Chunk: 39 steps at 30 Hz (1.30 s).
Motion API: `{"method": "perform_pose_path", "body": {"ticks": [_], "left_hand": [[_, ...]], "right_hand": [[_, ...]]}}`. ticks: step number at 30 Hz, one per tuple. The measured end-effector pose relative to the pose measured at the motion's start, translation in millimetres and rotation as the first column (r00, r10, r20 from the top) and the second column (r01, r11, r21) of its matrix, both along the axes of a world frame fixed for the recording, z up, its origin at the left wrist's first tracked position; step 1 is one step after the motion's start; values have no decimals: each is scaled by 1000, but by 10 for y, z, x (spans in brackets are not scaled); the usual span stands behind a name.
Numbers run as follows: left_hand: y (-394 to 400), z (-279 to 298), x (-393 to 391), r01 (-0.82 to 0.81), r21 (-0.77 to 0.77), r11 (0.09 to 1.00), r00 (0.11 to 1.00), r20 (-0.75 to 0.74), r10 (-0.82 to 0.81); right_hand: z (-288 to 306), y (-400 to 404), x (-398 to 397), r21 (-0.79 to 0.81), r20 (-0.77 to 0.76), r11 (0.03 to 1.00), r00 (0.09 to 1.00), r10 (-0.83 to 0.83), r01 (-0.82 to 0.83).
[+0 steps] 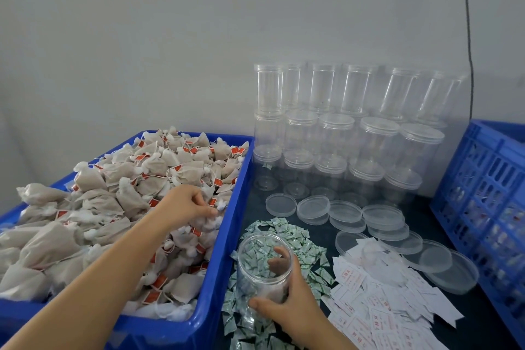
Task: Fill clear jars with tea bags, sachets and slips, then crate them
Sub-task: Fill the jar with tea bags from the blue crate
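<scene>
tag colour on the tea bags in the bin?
Red-orange tags on the tea bags, which are beige-white; seen in the head view.

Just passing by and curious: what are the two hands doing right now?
Left hand: pinches a tea bag in the blue bin.
Right hand: grips the open clear jar, which looks empty.

Single wide-angle head cam, looks fwd and down from just above and close behind the hands (pixel 287 290), onto the near desk (pixel 335 230), w/ the back wall (pixel 170 37) filling the upper frame
</scene>
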<state>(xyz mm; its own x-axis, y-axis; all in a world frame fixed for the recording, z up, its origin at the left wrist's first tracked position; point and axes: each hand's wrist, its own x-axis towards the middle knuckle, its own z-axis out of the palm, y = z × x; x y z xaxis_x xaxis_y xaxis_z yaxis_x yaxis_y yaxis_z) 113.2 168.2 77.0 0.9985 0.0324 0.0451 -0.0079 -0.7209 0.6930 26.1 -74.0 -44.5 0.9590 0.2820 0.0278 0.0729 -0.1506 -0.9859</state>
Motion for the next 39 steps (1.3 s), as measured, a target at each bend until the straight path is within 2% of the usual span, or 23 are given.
{"method": "perform_pose_path", "body": {"ticks": [2, 9, 15, 21, 27, 33, 39], "left_hand": [[24, 85, -20, -14, -25, 1000, 999, 28, 15], [48, 500, -106, -21, 139, 990, 990, 144, 1], [-93, 731, -277, 93, 98, 991, 972, 208, -112], [-461, 682, -488, 261, 73, 962, 947, 174, -270], [-703, 480, -602, 324, 185, 928, 928, 127, -349], [-908, 240, -679, 372, 343, 863, 898, 103, -428], [-1070, 62, -705, 380, 398, 835, 900, 51, -433]], "right_hand": [[-15, -1, 9, 0, 6, 1000, 1000, 3, -3], [-22, -3, 26, -1, 20, 1000, 1000, 3, -3], [-23, 3, 30, 20, 19, 1000, 1000, 15, -15], [-45, 9, 36, 32, 8, 999, 1000, 12, -12], [-57, 18, 42, 16, 25, 1000, 1000, -14, 13], [-47, 32, 55, 96, 36, 995, 999, 30, -34], [-46, 41, 55, 139, 44, 990, 999, 30, -36]]}}
